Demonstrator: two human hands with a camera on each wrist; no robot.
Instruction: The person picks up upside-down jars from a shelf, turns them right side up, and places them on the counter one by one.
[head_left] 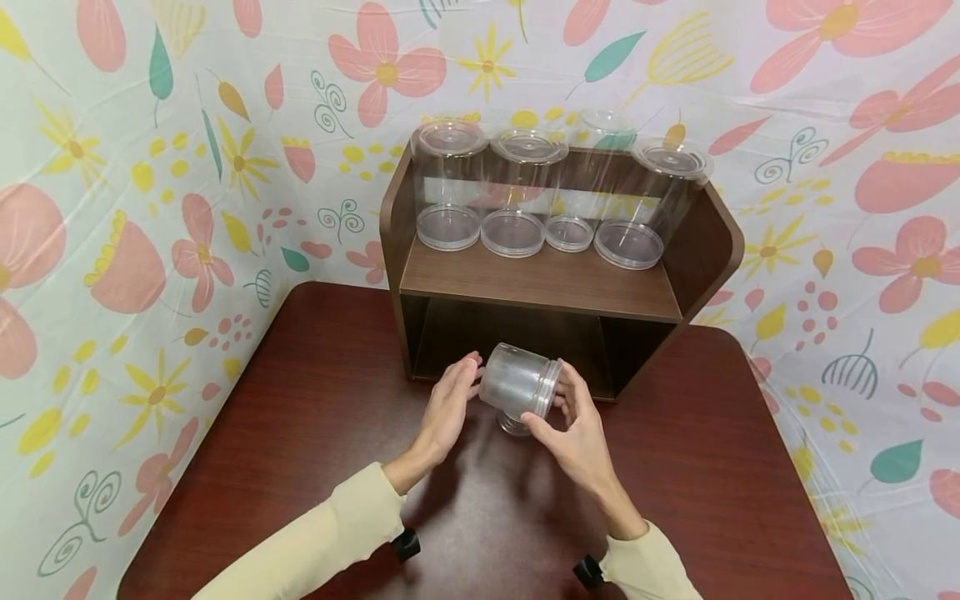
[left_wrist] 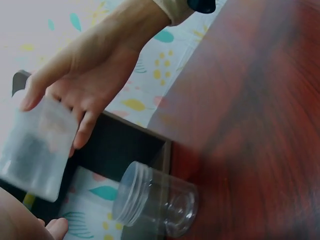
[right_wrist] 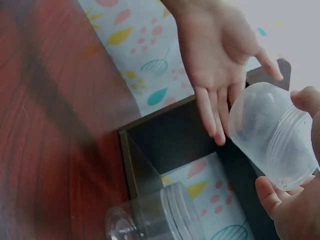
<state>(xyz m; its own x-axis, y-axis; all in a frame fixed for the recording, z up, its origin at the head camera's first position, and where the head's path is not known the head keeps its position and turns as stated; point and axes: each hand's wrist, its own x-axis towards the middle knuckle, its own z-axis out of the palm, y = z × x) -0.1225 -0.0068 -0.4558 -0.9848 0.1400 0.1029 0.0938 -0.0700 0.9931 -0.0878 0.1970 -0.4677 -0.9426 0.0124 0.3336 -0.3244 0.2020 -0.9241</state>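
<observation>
A translucent plastic jar (head_left: 517,377) is held tilted on its side above the table. My right hand (head_left: 581,429) grips its ringed end between thumb and fingers; this hand also shows at the edge of the right wrist view (right_wrist: 295,210). Beside the jar's smooth end is my left hand (head_left: 447,408), its fingers extended rather than wrapped around it. In the right wrist view, the left hand's palm (right_wrist: 215,65) faces the camera; whether its fingertips touch the jar is hard to tell. Below, a second clear jar (left_wrist: 155,200) stands on the table, mostly hidden in the head view.
Behind the hands stands a brown two-level shelf (head_left: 540,283). Several tall clear containers, including one at the left (head_left: 448,187), stand on its upper level. The dark red table (head_left: 315,467) runs back to walls covered in flower-patterned cloth (head_left: 240,100).
</observation>
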